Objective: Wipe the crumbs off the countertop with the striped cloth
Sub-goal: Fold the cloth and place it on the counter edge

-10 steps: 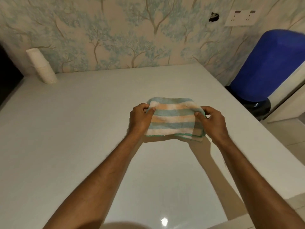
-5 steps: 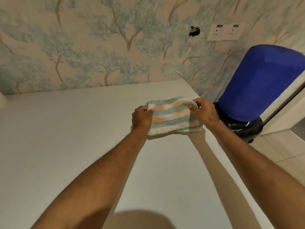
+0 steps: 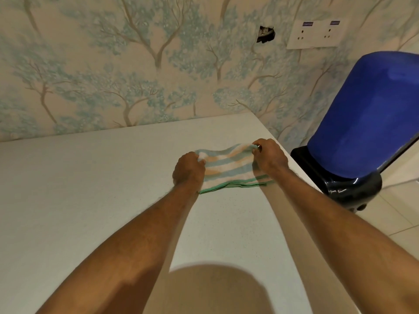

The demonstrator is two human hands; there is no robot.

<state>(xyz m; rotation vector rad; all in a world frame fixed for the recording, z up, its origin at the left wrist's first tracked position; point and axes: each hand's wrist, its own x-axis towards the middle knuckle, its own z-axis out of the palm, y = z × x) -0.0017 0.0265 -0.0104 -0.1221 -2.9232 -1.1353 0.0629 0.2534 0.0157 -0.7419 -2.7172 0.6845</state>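
We find the task at an early or middle stage, and we cannot fix it more closely: the cloth (image 3: pixel 229 168) is down on the surface (image 3: pixel 90 189) and gripped for wiping, but no crumbs can be made out anywhere on the pale, speckled top, so we are unable to say which areas are cleaned and which remain. In our judgement the wiping pass itself is the step in hand, with most of the visible surface left to cover. The cloth, striped in teal, peach and white with a green hem toward us, lies folded and fairly flat near the far right corner of the surface, close to its right edge and short of the papered wall (image 3: pixel 113 75). The left hand (image 3: pixel 189 169) is clenched on the cloth's left end, knuckles up, covering that end. The right hand (image 3: pixel 269 157) pinches the far right corner of the cloth between thumb and fingers, lifting that corner slightly. The cloth spans the gap between the two hands, both arms reaching forward. Beyond the right edge stands a blue bin (image 3: pixel 367 123), well clear of the cloth; whether crumbs are meant to go over that edge we cannot tell.
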